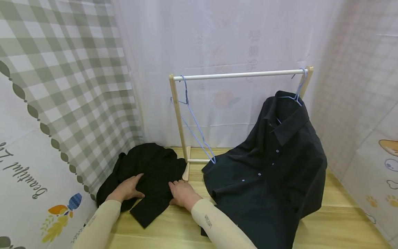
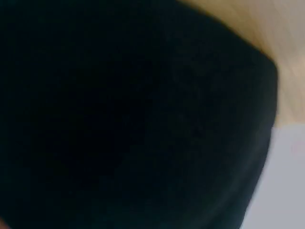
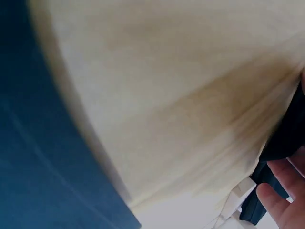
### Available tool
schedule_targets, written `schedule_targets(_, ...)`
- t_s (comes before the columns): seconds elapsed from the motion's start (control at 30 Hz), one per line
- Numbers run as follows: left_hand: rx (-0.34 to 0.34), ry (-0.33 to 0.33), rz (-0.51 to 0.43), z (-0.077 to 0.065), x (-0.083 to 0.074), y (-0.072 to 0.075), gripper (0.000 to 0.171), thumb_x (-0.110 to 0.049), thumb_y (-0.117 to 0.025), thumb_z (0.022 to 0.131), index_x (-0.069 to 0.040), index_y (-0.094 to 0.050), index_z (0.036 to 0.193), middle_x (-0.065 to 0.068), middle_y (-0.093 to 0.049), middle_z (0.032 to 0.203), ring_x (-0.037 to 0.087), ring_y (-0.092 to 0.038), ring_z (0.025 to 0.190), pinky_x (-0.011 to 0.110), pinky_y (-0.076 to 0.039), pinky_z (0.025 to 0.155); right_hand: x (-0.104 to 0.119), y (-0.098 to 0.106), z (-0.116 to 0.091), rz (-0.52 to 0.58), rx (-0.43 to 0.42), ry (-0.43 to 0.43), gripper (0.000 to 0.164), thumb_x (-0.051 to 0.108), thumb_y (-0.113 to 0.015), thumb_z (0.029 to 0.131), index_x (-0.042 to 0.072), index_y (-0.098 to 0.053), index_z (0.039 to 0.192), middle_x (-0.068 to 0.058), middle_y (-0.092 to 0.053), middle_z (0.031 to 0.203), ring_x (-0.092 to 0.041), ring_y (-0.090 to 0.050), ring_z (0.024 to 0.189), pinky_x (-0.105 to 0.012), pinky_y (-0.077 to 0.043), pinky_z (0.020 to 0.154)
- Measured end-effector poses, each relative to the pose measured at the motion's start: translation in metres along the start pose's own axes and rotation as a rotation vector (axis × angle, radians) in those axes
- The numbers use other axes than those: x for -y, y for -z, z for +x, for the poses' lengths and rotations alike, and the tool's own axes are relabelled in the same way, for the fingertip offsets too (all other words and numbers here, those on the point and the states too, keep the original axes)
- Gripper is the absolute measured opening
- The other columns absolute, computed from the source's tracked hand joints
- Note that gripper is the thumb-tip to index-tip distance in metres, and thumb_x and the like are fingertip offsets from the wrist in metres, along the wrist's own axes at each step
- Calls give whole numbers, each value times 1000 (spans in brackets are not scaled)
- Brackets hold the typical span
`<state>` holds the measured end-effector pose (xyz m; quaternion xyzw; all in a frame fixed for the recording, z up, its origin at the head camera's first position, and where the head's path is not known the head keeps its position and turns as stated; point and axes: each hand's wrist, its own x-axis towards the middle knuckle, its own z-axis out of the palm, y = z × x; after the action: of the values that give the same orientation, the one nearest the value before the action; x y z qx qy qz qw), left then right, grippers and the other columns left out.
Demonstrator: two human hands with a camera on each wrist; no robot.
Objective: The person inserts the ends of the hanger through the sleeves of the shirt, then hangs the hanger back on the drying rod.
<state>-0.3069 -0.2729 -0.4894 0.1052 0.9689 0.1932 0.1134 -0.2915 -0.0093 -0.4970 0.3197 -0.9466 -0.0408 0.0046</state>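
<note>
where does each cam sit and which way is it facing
Head: on the head, facing forward and down at the crumpled black garment, rack and hanging shirt; left hand, right hand and both sleeves show.
Left wrist: on that wrist, facing dark cloth close up; at most a blurred corner sliver, perhaps finger, shows.
Right wrist: on that wrist, facing the wooden tabletop; fingers and thumb show at right.
Shared: tabletop and right hand, in head and right wrist.
</note>
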Motion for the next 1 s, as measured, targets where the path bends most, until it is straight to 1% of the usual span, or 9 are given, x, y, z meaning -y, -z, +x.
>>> schedule_targets(0.1,-6,-31,9,-1,-5,-2,72,-16,-79,85,11,-43,141,35,-48,136,51,-47,123,59,-39,101,3,-1,-2,25,-49,-7,78,49,-76,85,6,-48,144,-6,-61,130,-20,-57,118,-29,-43,100)
schedule_targets(0.23,-2,-82,-4,-5,-11,-6,53,-10,-75,87,15,-54,129,32,-57,126,50,-52,117,57,-42,98,3,-1,-4,54,-50,-39,78,46,-76,86,4,-47,145,-8,-63,127,-21,-59,115,-30,-45,97)
schedule_targets(0.37,-8,-163,-40,-11,-15,-7,37,-8,-76,85,8,-65,116,21,-65,113,41,-60,106,52,-47,92,2,2,-8,-1,-11,-11,40,41,-74,88,12,-70,116,-2,-67,107,-19,-60,101,-29,-47,89)
schedule_targets(0.43,-12,-232,-67,-14,-18,-4,27,-8,-76,85,0,-68,109,11,-67,106,34,-62,99,47,-50,88,2,5,-13,-35,1,19,22,36,-72,89,18,-74,100,1,-64,96,-16,-58,92,-27,-48,83)
schedule_targets(0.53,-37,-319,-120,-18,-28,3,23,-9,-74,88,-7,-68,110,8,-66,106,30,-63,99,44,-50,86,-2,14,-24,-18,-45,45,11,29,-73,89,19,-75,94,2,-60,90,-14,-56,85,-25,-49,75)
schedule_targets(0.63,-87,-337,-196,-22,-47,11,35,-12,-70,93,-2,-64,125,18,-61,126,37,-58,116,49,-48,95,-12,26,-41,48,-166,48,13,25,-75,88,17,-74,98,0,-57,93,-15,-56,83,-25,-50,69)
schedule_targets(0.77,-145,-343,-336,-20,-84,20,52,-15,-68,95,-2,-51,143,23,-45,147,42,-43,134,55,-40,104,-37,42,-71,265,-424,-2,20,11,-74,87,11,-70,107,-7,-61,113,-22,-62,99,-32,-54,78)
schedule_targets(0.87,-172,-409,-419,-9,-119,19,50,-15,-68,96,-8,-53,143,15,-50,145,36,-46,133,53,-41,104,-59,50,-98,431,-613,-47,26,1,-69,85,8,-68,110,-12,-62,126,-28,-63,108,-40,-54,83)
schedule_targets(1.0,-210,-522,-456,10,-172,5,43,-16,-69,95,-12,-60,136,9,-60,134,30,-55,124,48,-46,100,-81,57,-140,560,-786,-167,32,-3,-68,85,8,-68,114,-9,-66,124,-26,-66,107,-44,-54,84)
